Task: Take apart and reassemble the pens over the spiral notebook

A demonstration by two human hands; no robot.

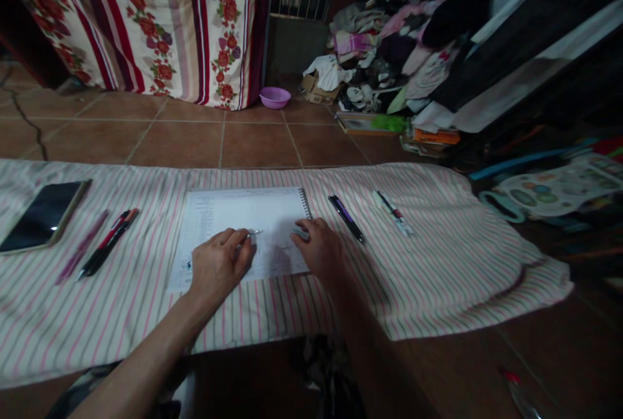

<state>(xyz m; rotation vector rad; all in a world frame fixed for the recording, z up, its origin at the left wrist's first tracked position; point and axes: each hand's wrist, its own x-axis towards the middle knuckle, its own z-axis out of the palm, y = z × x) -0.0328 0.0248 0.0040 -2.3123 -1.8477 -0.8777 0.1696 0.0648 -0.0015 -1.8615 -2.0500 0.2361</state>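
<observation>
A spiral notebook [243, 218] lies open on a pink-striped cloth [438, 263] spread over the tiled floor. My left hand [220, 264] rests on the page, its fingers closed round a thin pen [253, 233] whose tip points right. My right hand [318, 247] is at the notebook's right edge with its fingers curled on a small pale thing I cannot make out. To the right on the cloth lie a purple-and-black pen [346, 218] and a white pen [392, 213].
A phone [41, 216] lies on the cloth at far left, with a pink pen [80, 247] and a red-and-black pen [108, 242] beside it. A flowered curtain [146, 23], a purple bowl [274, 97] and a heap of clothes [403, 49] stand behind.
</observation>
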